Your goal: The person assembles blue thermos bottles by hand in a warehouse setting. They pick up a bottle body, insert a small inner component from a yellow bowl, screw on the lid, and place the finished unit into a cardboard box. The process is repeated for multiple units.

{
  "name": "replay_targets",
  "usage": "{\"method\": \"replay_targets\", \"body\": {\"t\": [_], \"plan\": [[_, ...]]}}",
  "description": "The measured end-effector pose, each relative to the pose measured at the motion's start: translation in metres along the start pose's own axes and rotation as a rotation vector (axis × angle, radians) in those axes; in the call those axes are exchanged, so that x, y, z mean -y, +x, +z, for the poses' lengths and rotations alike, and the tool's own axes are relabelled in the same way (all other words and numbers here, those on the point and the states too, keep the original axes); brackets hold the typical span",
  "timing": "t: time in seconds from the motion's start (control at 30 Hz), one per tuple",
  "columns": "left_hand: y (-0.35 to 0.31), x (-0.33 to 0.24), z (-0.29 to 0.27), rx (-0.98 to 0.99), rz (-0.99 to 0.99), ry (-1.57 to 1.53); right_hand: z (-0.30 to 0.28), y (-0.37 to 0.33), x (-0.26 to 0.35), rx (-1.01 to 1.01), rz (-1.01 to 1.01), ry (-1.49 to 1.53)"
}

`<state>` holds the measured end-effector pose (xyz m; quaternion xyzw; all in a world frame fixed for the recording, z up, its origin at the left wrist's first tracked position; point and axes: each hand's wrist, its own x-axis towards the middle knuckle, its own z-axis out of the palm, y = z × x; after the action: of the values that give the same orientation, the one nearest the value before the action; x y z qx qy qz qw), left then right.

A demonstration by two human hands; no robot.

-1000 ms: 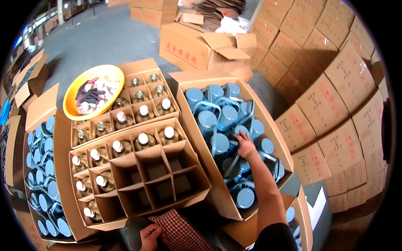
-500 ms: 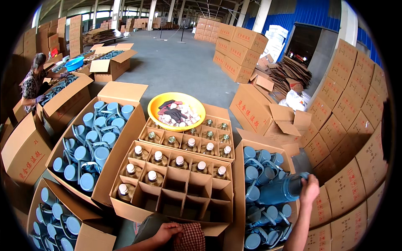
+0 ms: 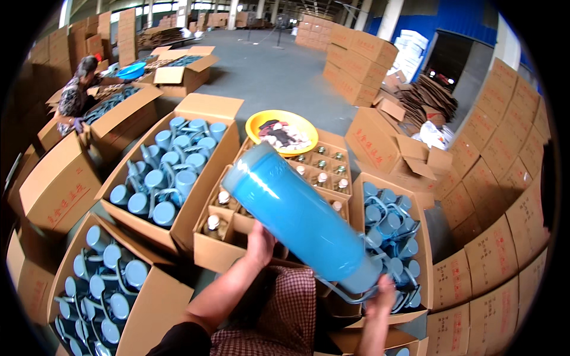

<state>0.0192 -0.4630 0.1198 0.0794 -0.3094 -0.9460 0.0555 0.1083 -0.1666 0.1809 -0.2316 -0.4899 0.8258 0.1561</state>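
Observation:
A large blue thermos flask [image 3: 297, 216] is tilted across the middle, close to me. Its wide end points up and left, its narrower end with the handle down and right. My right hand [image 3: 381, 299] grips that lower end by the handle. Under the flask's left side, my left hand [image 3: 260, 244] is closed against it, its fingers partly hidden behind the body. Beneath lies a divided carton [image 3: 217, 254] of glass liners with white caps [image 3: 214, 222], largely covered by the flask. To the right stands a carton [image 3: 423, 237] of similar blue flasks [image 3: 389, 222].
A yellow basin [image 3: 252, 127] holding small pale pieces and dark gloves rests on the cartons ahead. Cartons of blue flasks [image 3: 169, 159] stand on the left. Stacked boxes [image 3: 490, 279] wall the right side. Another person [image 3: 77, 98] works at cartons at far left.
The flask has come up out of the right-hand carton and swung left in front of me. My left hand has risen from my lap to the flask. The view has shifted.

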Motion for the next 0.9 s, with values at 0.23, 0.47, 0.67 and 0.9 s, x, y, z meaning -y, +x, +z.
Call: {"method": "replay_targets", "body": {"t": [0.23, 0.47, 0.67, 0.9], "plan": [[-0.032, -0.077, -0.057, -0.125, 0.157, 0.075, -0.024, -0.110, -0.124, 0.525, 0.799, 0.074], [-0.038, -0.035, -0.130, 0.056, 0.292, 0.704, -0.061, -0.133, -0.102, 0.902, 1.037, -0.175], [-0.055, -0.021, -0.112, 0.150, -0.127, 0.176, 0.042, -0.087, 0.017, 0.777, -0.096, -0.669], [-0.075, -0.014, -0.102, 0.174, -0.150, 0.096, 0.224, -0.118, 0.008, 1.184, -1.212, -0.964]]}}
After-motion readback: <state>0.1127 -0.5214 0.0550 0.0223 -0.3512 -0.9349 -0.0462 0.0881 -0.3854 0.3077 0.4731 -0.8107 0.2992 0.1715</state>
